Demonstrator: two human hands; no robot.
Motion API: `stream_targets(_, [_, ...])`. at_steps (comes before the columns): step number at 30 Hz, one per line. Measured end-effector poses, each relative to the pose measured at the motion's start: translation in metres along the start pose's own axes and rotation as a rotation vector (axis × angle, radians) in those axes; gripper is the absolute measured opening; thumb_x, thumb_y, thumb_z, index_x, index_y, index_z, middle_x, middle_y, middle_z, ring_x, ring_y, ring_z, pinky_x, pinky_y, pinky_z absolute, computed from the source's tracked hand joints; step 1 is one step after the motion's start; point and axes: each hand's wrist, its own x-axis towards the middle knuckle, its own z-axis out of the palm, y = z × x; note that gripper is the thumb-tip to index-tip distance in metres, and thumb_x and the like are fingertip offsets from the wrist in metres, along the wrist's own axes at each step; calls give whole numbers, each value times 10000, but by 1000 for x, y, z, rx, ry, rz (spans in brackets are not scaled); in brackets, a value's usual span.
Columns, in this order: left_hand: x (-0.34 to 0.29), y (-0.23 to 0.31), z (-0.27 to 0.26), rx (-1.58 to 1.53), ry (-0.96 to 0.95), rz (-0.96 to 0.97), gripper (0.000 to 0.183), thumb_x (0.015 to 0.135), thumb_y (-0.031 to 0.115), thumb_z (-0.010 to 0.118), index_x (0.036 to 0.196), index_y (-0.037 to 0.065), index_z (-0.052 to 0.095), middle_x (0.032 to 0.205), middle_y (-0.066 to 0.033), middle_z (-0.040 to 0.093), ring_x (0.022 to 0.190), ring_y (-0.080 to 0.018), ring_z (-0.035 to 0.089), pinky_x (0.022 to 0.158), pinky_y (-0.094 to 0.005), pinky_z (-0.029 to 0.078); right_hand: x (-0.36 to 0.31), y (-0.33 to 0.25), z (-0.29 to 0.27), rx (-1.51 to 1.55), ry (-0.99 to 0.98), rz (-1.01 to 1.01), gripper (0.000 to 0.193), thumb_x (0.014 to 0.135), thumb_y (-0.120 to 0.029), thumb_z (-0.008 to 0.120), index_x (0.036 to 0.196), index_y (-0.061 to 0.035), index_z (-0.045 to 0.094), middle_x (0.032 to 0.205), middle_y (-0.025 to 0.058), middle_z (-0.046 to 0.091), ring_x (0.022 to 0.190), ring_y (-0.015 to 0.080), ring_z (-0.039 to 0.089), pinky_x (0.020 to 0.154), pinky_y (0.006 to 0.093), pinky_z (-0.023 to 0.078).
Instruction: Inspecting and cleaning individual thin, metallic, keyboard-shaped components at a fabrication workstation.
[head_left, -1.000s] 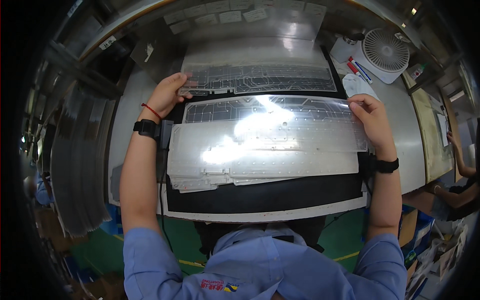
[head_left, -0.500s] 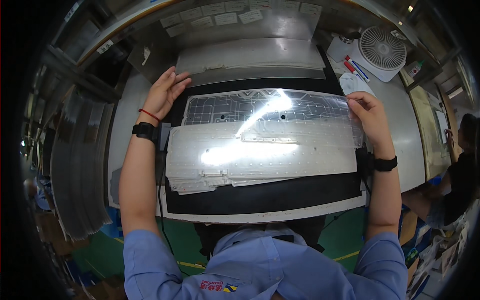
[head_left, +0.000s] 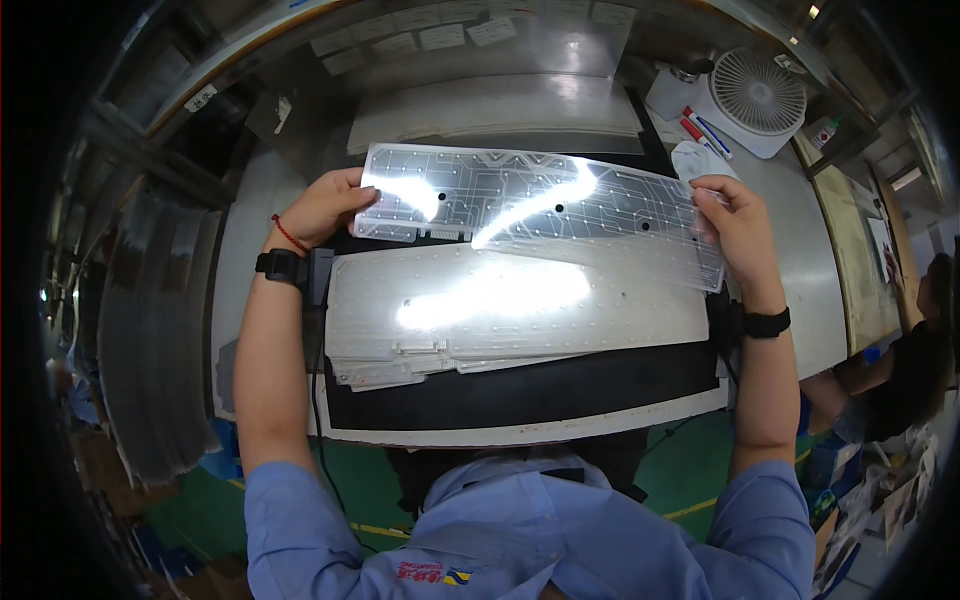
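Between my two hands is a clear plastic circuit sheet (head_left: 520,200), a keyboard-membrane-like film with fine printed traces and a few dark round holes. My left hand (head_left: 328,205) pinches its left edge between thumb and fingers. At the opposite end, my right hand (head_left: 733,225) is closed on the right edge. The sheet is raised and slightly tilted, with bright glare across it. Below and nearer to me lies a stack of similar translucent sheets (head_left: 520,325), its lower edges uneven. A black mat (head_left: 540,385) is under the stack.
More flat sheets (head_left: 490,100) lie at the back beneath a metal panel. A white fan (head_left: 760,95), a bottle (head_left: 670,95) and red and blue markers (head_left: 705,130) stand back right. Tall stacked sheets (head_left: 155,330) are at the left. Another person (head_left: 910,350) sits far right.
My left hand has closed on the circuit sheet's left edge. That end has risen off the stack and moved away from me; my right hand keeps its hold.
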Motion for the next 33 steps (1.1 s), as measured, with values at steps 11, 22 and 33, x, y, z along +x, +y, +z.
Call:
stream_targets(11, [2, 0, -8, -99, 237, 44, 225, 1013, 261, 514, 1122, 70, 563, 901, -30, 662, 561, -23, 550, 458, -119, 421, -1, -7, 3, 198, 35, -20, 297, 988, -180, 537, 1216, 6, 576, 849, 37, 678, 659, 103, 638, 552, 189, 462])
stream_targets(22, [2, 4, -3, -118, 243, 60, 227, 1020, 265, 501, 1125, 73, 562, 903, -22, 664, 559, -24, 551, 462, -120, 423, 6, 7, -8, 134, -16, -15, 269, 990, -186, 537, 1176, 0, 590, 879, 45, 693, 651, 100, 650, 523, 166, 451])
stream_targets(33, [1, 3, 0, -133, 274, 77, 194, 1018, 253, 507, 1114, 91, 554, 892, -4, 639, 589, -29, 567, 473, -121, 422, -1, -2, 1, -30, 29, 93, 440, 964, -251, 597, 1305, 2, 483, 774, 23, 627, 637, 89, 586, 546, 213, 441])
